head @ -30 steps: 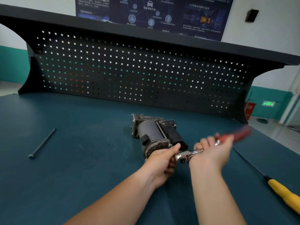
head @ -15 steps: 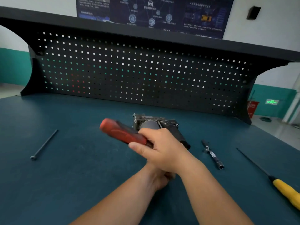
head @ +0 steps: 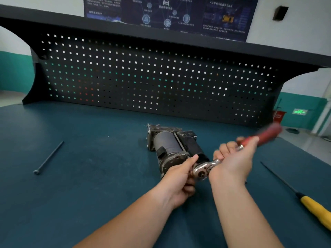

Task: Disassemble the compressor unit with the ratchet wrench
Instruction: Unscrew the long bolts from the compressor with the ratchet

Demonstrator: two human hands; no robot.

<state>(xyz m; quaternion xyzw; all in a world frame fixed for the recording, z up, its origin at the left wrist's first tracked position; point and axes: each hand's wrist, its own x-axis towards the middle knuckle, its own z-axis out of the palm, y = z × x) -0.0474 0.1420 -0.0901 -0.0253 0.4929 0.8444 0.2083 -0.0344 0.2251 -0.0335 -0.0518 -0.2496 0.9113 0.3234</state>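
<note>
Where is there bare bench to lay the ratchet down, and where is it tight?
Widest: the bench mat between the long bolt and the compressor. A bare strip lies between compressor and pegboard. Crowded: the compressor's near end, where the left hand and right hand hold the ratchet wrench; the yellow screwdriver narrows the right side.

I've got the compressor unit (head: 172,149) lying on the teal bench (head: 89,185), in front of the pegboard (head: 143,77). The left hand (head: 179,178) curls round the chrome head of the ratchet wrench (head: 206,169), right at the unit's near end. The right hand (head: 232,161) grips the shaft, and the red handle is blurred, angled up and right. A long black bolt (head: 48,157) lies well off to the left, and a yellow-handled screwdriver (head: 315,210) at the far right.
</note>
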